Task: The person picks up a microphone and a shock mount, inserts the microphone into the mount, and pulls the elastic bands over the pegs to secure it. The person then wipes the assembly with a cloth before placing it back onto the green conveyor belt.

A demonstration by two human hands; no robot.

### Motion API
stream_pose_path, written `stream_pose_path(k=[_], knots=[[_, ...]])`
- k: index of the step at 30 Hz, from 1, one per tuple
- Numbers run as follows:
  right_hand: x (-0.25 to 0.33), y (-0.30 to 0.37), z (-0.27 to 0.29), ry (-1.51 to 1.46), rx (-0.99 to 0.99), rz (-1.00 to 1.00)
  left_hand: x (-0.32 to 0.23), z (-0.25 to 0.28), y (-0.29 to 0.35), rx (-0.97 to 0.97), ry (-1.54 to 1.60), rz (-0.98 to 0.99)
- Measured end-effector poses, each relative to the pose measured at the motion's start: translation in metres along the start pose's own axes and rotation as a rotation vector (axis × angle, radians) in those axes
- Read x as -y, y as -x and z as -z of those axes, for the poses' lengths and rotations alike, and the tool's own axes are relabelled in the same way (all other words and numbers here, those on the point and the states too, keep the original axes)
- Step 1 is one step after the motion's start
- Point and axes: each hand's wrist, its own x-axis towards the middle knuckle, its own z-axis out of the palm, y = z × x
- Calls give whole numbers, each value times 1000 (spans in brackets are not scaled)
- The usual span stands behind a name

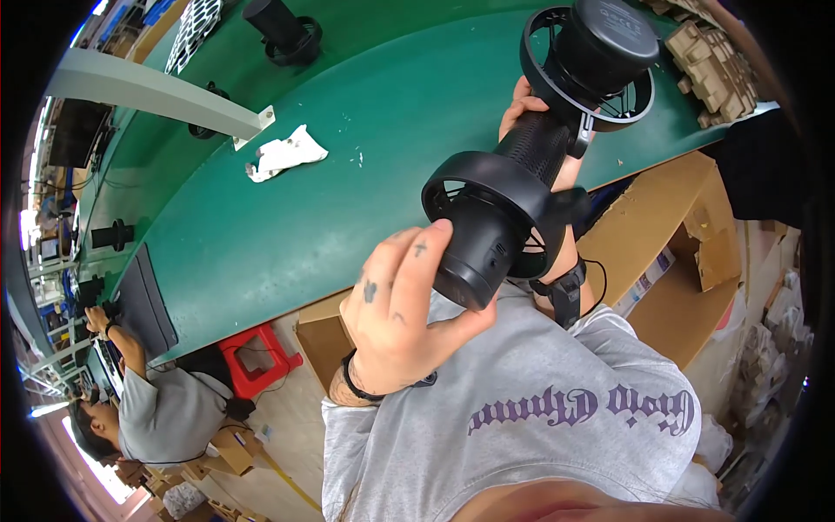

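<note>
In front of my chest, over the table edge, is a black microphone (487,235) with a smooth ported end, a mesh-covered body and a ring-shaped shock mount (487,174) around it. My left hand (404,300) is closed on the smooth near end, thumb below and fingers on top. Beyond it, my right hand (522,109) reaches up behind the mesh body, with its fingers curled against it; most of that hand is hidden. Near that hand a second black ring mount (639,100) surrounds a thick round black part (609,43). Whether this is a separate unit, I cannot tell.
A crumpled white wrapper (285,154) lies on the green table (391,96) near a grey metal post (165,91). Another black microphone (283,35) stands farther back. Moulded pulp trays (709,70) and an open carton (661,244) are at right. A co-worker (174,409) sits left, near a red stool (257,361).
</note>
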Motion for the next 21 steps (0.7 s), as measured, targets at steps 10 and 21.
stream_pose_path(k=[10,21], knots=[[1,0,6,-46,7,10,-6,7,-2,139,-74,-154],[-10,11,-14,113,-50,39,-8,-1,-6,43,-172,-490]])
